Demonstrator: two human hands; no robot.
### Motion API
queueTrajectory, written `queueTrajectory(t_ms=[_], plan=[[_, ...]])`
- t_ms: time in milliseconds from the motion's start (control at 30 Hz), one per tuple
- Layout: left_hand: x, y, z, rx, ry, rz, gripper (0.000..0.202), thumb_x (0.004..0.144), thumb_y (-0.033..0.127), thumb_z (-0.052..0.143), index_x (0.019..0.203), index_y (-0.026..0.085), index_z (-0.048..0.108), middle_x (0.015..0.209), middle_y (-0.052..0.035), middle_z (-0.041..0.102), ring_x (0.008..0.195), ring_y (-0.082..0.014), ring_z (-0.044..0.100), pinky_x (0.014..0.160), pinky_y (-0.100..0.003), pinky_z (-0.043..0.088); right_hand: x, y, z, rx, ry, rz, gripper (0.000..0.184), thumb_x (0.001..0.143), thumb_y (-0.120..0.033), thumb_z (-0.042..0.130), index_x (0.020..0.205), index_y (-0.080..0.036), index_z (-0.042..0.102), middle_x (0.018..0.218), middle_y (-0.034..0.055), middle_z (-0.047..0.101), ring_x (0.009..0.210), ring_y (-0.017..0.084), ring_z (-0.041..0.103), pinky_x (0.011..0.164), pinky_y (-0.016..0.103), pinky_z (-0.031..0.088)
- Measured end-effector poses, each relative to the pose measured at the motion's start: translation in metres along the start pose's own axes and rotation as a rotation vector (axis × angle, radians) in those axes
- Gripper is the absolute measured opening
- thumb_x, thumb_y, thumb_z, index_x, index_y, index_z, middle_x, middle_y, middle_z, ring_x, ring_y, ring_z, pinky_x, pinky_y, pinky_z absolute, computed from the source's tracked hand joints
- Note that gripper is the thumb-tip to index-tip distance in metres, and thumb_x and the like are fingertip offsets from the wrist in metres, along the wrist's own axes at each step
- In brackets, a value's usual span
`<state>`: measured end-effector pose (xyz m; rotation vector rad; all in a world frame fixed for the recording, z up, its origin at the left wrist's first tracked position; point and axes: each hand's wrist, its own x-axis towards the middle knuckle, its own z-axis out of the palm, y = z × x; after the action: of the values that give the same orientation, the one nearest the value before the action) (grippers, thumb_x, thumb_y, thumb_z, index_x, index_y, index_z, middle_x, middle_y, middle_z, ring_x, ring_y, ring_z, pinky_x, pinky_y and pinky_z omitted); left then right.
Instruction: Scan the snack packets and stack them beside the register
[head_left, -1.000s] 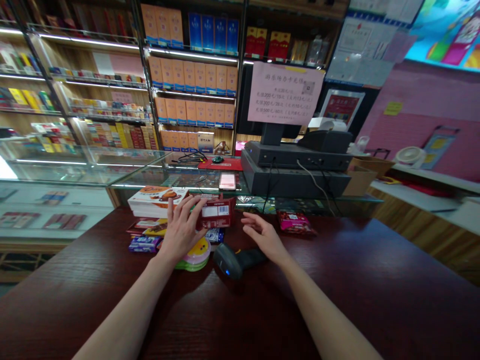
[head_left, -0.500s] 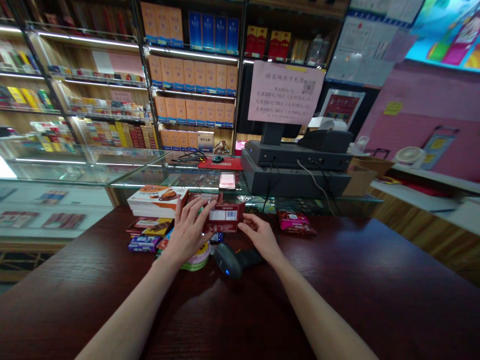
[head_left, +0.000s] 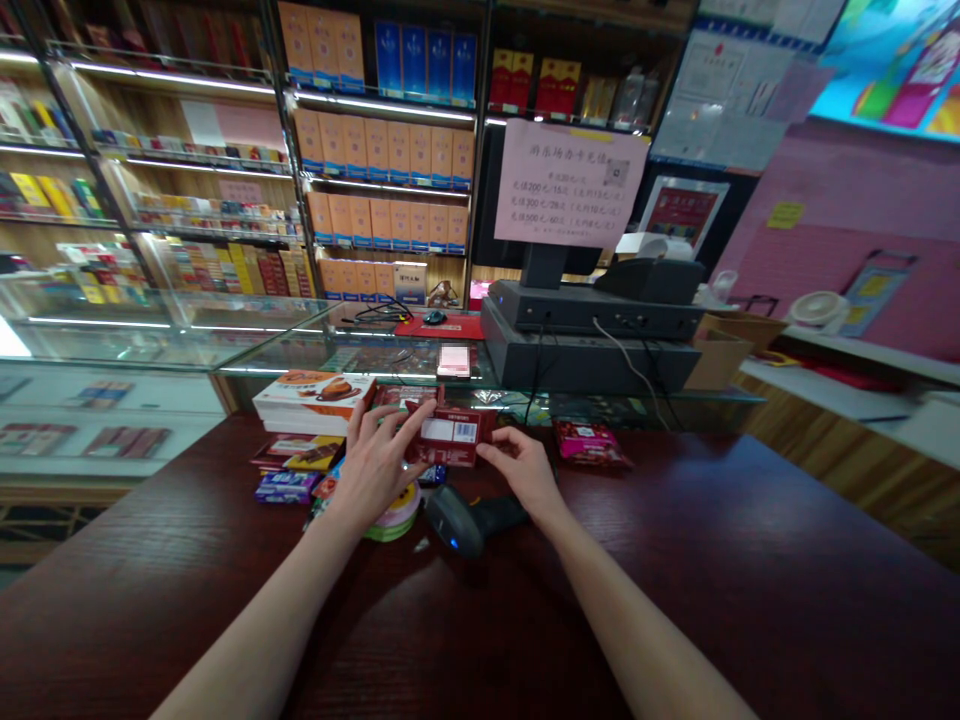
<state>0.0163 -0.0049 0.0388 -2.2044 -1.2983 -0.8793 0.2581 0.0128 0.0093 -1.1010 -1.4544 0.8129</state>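
Barcode [head_left: 465,431] shows uncovered, presumably because the left hand [head_left: 373,462] and right hand [head_left: 525,470] grip the box [head_left: 452,448] only at opposite ends.

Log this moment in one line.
left hand: holds dark red box by left end | right hand: on its right end | barcode: faces camera | scanner: lies on table

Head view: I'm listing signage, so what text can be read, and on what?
Pink sign: "游乐场办卡充值"
Pink sign: "200元/15次"
Pink sign: "300元/28次"
Pink sign: "500元/60次"
Too small or blurred: the sign's other text, maroon box, white-orange box, snack packs, shelf boxes, wall notices.
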Motion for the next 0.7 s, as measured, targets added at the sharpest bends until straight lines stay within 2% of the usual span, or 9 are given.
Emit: queueTrajectory(t_ms=[100, 267, 400, 500, 600, 700], plan=[[0.0, 0.0, 0.001, 0.022, -0.002, -0.017, 0.081, 0.083, 0.037, 0.073, 0.154, 0.031, 0.036, 0.106, -0.0079, 0.064, 0.109, -0.0301, 0.054, 0.116, -0.058, 0.03, 0.0, 0.0, 0.0, -0.022, 0.023, -0.011, 0.028, 0.073, -0.047, 0.077, 0.079, -0.021, 0.07, 0.077, 0.0025, 0.07, 0.069, 0.02, 0.062, 0.068, 0.032, 0.051], [0.0, -0.001, 0.007, 0.024, -0.037, -0.031, 0.088, 0.08, 0.039, 0.076, 0.156, 0.027, 0.033, 0.106, -0.0085, 0.06, 0.106, -0.0301, 0.052, 0.112, -0.055, 0.035, 0.002, 0.005, 0.0, -0.079, 0.041, -0.025, 0.026, 0.073, -0.046, 0.076, 0.079, -0.021, 0.071, 0.081, 0.0034, 0.07, 0.071, 0.02, 0.062, 0.069, 0.032, 0.05], [-0.001, 0.0, 0.011, -0.027, -0.052, -0.019, 0.091, 0.08, 0.041, 0.074, 0.157, 0.026, 0.028, 0.108, -0.0069, 0.057, 0.106, -0.0286, 0.051, 0.115, -0.056, 0.032, 0.003, 0.008, 0.0, -0.074, 0.061, -0.027, 0.025, 0.074, -0.044, 0.075, 0.079, -0.021, 0.071, 0.077, 0.0018, 0.068, 0.067, 0.018, 0.059, 0.066, 0.03, 0.048], [-0.002, 0.002, 0.011, -0.05, -0.052, 0.002, 0.083, 0.086, 0.042, 0.065, 0.158, 0.025, 0.027, 0.106, -0.0061, 0.056, 0.106, -0.0277, 0.051, 0.117, -0.058, 0.028, 0.003, 0.007, -0.002, -0.097, 0.11, -0.038, 0.024, 0.074, -0.043, 0.075, 0.079, -0.02, 0.072, 0.076, 0.0011, 0.066, 0.066, 0.017, 0.057, 0.064, 0.03, 0.046], [-0.001, 0.002, 0.013, -0.049, -0.03, 0.007, 0.066, 0.095, 0.032, 0.051, 0.157, 0.027, 0.03, 0.103, -0.0057, 0.058, 0.103, -0.0257, 0.052, 0.118, -0.058, 0.028, 0.002, 0.004, -0.003, -0.125, 0.142, -0.047, 0.024, 0.074, -0.045, 0.074, 0.078, -0.021, 0.073, 0.076, 0.001, 0.065, 0.067, 0.018, 0.057, 0.065, 0.03, 0.046], [0.0, -0.001, 0.014, -0.047, 0.0, -0.002, 0.059, 0.096, 0.02, 0.043, 0.154, 0.031, 0.037, 0.099, -0.0045, 0.06, 0.1, -0.0232, 0.053, 0.119, -0.055, 0.028, 0.001, 0.003, -0.003, -0.093, 0.112, -0.014, 0.025, 0.075, -0.045, 0.074, 0.08, -0.02, 0.073, 0.07, 0.0, 0.065, 0.065, 0.017, 0.057, 0.064, 0.029, 0.045]])
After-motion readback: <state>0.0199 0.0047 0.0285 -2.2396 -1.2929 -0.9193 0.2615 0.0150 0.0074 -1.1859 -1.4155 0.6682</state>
